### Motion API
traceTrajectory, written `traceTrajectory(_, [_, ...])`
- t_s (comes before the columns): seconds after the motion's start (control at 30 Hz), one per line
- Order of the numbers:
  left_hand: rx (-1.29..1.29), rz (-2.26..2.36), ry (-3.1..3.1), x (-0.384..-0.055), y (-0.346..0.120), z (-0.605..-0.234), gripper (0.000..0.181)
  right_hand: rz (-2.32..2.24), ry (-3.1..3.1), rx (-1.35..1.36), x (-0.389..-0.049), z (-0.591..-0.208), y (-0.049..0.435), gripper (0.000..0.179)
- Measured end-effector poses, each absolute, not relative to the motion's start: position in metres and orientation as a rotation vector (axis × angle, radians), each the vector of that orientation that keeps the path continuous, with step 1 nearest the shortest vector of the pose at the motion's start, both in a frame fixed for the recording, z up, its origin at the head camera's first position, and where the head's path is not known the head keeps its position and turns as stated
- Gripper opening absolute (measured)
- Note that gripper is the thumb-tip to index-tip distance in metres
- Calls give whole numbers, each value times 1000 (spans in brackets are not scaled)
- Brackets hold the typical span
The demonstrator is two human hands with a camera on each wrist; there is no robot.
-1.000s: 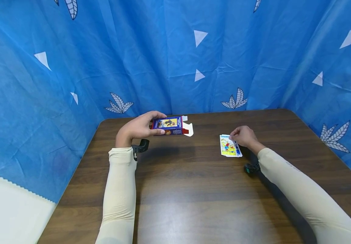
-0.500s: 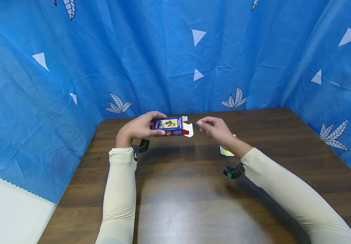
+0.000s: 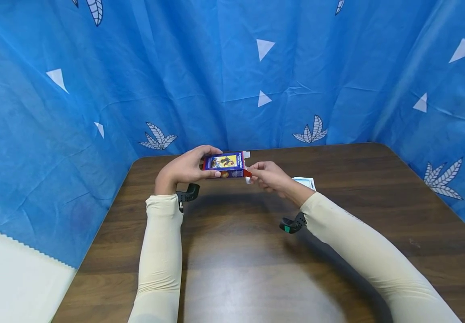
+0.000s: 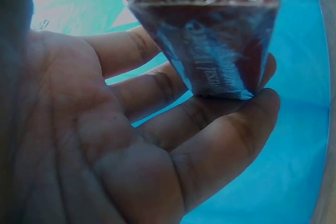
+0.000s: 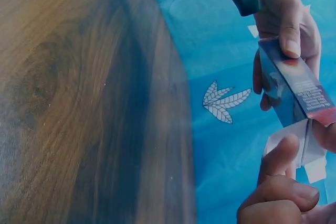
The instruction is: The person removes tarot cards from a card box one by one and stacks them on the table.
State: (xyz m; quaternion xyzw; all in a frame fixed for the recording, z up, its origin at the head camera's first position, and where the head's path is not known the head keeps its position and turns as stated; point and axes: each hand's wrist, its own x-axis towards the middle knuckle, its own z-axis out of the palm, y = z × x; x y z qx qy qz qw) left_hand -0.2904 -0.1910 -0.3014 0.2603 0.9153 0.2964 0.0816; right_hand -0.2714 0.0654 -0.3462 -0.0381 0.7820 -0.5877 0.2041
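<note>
A small blue tarot card box (image 3: 225, 162) with a yellow picture on its face is held up above the table's far side. My left hand (image 3: 188, 168) grips its left end, thumb on the near side and fingers behind. Its right end is open, with a white flap (image 5: 286, 135) and a red edge showing. My right hand (image 3: 270, 176) is at that opening, fingers bent and fingertips right at the flap; I cannot tell whether they pinch anything. In the left wrist view the wrapped closed end of the box (image 4: 210, 45) lies between thumb and fingers.
A small pile of picture cards (image 3: 305, 182) lies on the brown wooden table (image 3: 232, 251), partly hidden behind my right wrist. A blue patterned curtain (image 3: 200, 80) hangs along the back and sides of the table.
My right hand has moved left from the card pile to the box's open end, so its wrist now covers part of the pile. The left hand and the box have barely moved.
</note>
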Motion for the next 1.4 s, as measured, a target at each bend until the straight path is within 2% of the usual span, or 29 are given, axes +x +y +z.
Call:
traceTrajectory(0.4, [770, 849, 2780, -292, -192, -300, 66, -1659, 2200, -121, -272, -341, 73, 22])
traceTrajectory(0.53, [773, 850, 2786, -291, -193, -300, 65, -1673, 2203, -110, -272, -341, 80, 24])
traceTrajectory(0.8, [781, 858, 2783, -290, -194, -301, 65, -1695, 2252, -48, -274, -344, 112, 22])
traceTrajectory(1.03, [797, 857, 2786, -292, -195, -302, 65, -1708, 2348, -14, -278, -346, 150, 32])
traceTrajectory(1.27, [797, 859, 2775, -291, -195, -303, 66, -1823, 2364, 150, -286, -353, 188, 42])
traceTrajectory(1.4, [797, 863, 2774, -290, -195, -303, 66, -1677, 2572, 191, -290, -362, 206, 44])
